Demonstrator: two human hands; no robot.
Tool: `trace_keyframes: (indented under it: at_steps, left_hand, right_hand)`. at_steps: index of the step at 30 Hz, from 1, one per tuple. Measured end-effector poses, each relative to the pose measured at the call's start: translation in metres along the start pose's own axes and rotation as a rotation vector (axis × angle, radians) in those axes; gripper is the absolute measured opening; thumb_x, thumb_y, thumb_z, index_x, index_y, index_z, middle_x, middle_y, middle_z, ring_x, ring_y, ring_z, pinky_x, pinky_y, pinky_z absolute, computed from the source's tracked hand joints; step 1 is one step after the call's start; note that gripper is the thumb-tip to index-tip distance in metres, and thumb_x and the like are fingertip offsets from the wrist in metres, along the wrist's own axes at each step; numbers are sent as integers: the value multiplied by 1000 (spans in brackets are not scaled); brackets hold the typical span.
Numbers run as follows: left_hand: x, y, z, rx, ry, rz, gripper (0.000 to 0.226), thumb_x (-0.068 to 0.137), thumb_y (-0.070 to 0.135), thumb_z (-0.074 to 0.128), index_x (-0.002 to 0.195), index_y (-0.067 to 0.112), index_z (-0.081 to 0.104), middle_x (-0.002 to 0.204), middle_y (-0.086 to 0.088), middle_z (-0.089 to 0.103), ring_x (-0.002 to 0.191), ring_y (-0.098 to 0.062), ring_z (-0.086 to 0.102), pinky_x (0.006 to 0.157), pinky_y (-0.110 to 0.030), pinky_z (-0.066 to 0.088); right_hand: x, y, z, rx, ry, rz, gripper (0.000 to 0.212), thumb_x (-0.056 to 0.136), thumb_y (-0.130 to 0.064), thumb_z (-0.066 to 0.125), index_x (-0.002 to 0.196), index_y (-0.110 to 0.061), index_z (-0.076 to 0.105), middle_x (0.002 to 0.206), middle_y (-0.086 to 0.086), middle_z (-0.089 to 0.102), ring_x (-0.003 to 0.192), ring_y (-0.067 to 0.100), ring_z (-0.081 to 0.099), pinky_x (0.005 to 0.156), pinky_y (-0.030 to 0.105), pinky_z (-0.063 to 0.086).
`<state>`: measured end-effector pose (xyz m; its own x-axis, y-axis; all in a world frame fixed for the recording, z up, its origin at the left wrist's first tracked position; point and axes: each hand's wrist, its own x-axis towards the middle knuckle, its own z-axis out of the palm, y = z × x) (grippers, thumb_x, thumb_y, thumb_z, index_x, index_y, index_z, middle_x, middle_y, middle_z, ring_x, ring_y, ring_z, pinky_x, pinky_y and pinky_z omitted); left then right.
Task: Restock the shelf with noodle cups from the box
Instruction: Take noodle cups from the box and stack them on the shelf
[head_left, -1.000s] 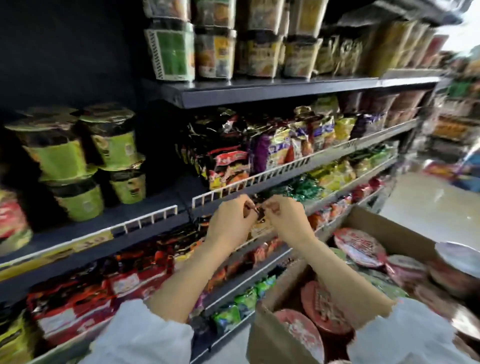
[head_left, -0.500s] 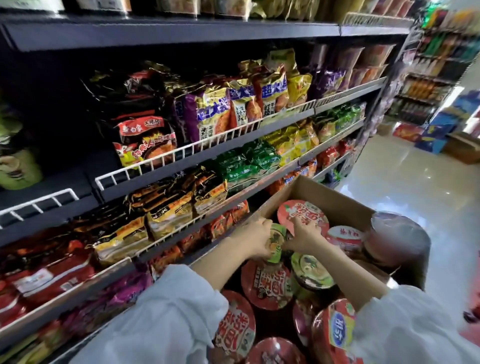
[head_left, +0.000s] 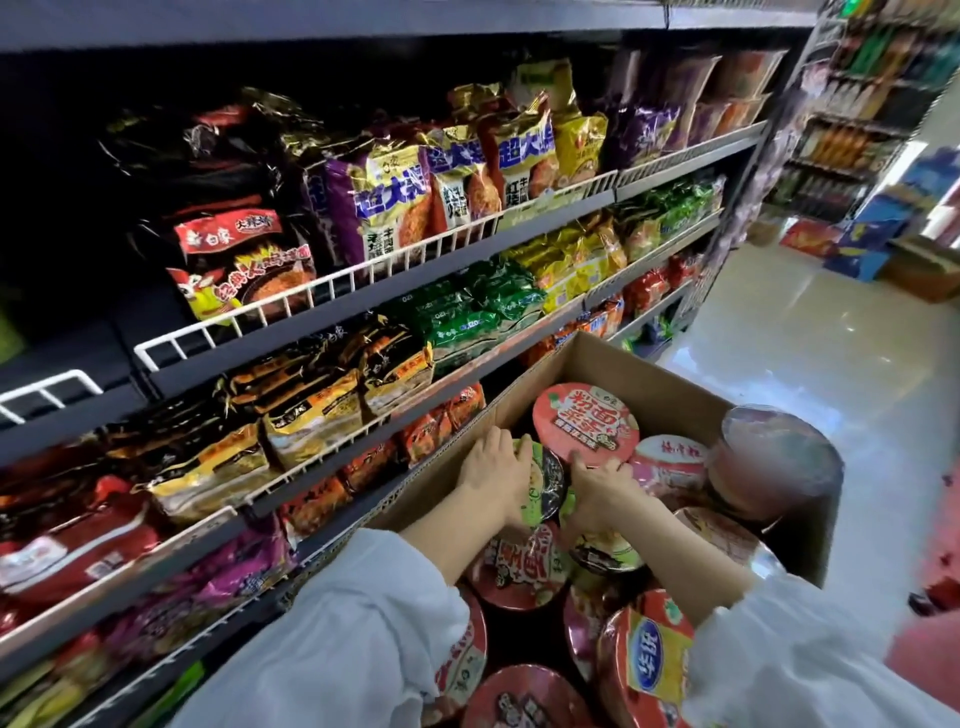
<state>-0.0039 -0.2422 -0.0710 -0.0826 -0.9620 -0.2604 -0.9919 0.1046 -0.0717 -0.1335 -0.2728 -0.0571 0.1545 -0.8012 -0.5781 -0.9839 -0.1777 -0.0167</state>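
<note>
Between the two hands, near the box's (head_left: 613, 364) ten o'clock wall, sat a green-lidded noodle cup (head_left: 545, 486), tilted on the red cups below. At its nine o'clock the left hand (head_left: 491, 470) curled its fingers (head_left: 501, 441) over the rim; at its three o'clock the right hand (head_left: 600, 488) clasped the other side. Beyond, at nine o'clock, ran the shelf (head_left: 363, 306) of noodle packets.

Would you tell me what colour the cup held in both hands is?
Light green with a dark lid, seen in the head view.
</note>
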Motion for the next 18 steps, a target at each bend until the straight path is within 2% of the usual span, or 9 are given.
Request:
trace_keyframes:
  at_steps: [2, 4, 6, 8, 10, 12, 15, 18]
  left_hand:
    - [-12, -6, -6, -55, -8, -22, 117, 68, 59, 72, 149, 6, 8, 142, -20, 27, 134, -34, 21, 111, -40, 25]
    - [-24, -12, -12, -86, 16, -34, 116, 68, 61, 70, 150, 7, 8, 143, -20, 26, 135, -35, 19, 111, -40, 24]
    - [-35, -17, -18, -101, 63, -40, 115, 68, 63, 68, 151, 10, 7, 142, -18, 26, 133, -34, 20, 110, -40, 26]
    - [-45, -21, -28, -129, 126, -44, 114, 68, 65, 66, 151, 12, 8, 141, -17, 28, 131, -34, 23, 108, -41, 29]
    - [-54, -27, -39, -145, 213, -63, 114, 68, 69, 63, 150, 13, 9, 138, -16, 31, 127, -33, 27, 107, -41, 29]
    - [-62, -35, -50, -183, 271, -123, 114, 66, 74, 60, 150, 16, 10, 139, -15, 30, 128, -35, 26, 109, -44, 28]
    - [-76, -46, -65, -309, 276, -211, 112, 64, 76, 59, 151, 22, 11, 144, -14, 25, 134, -36, 20, 111, -50, 26]
    - [-97, -58, -78, -529, 352, -253, 105, 67, 70, 64, 149, 22, 18, 137, -10, 29, 128, -29, 31, 108, -42, 33]
  right_hand:
    - [-2, 1, -2, 7, 31, -55, 114, 65, -50, 77, 149, -21, 6, 138, 25, 28, 127, 42, 29, 102, 49, 38]
    - [-7, 1, -9, 37, 54, -95, 102, 65, -50, 75, 145, -21, 18, 135, 24, 29, 125, 43, 29, 100, 54, 38]
    - [-15, 0, -18, 53, 78, -104, 97, 70, -46, 73, 146, -20, 19, 140, 29, 23, 131, 48, 20, 105, 56, 32]
    - [-24, -1, -30, 56, 123, -116, 95, 74, -45, 71, 148, -17, 18, 143, 34, 20, 136, 50, 11, 111, 54, 19]
    - [-31, -3, -41, 103, 172, -133, 95, 75, -45, 70, 149, -17, 17, 145, 36, 17, 137, 51, 8, 112, 53, 13]
    - [-39, -7, -50, 158, 227, -141, 95, 72, -49, 69, 148, -20, 19, 143, 34, 18, 134, 51, 12, 111, 52, 20]
    - [-57, -17, -63, 165, 327, -171, 88, 71, -53, 66, 144, -24, 28, 139, 26, 23, 130, 46, 17, 104, 53, 30]
    - [-82, -28, -77, 210, 434, -188, 88, 72, -59, 62, 145, -29, 23, 148, 18, 17, 139, 39, 9, 103, 61, 27]
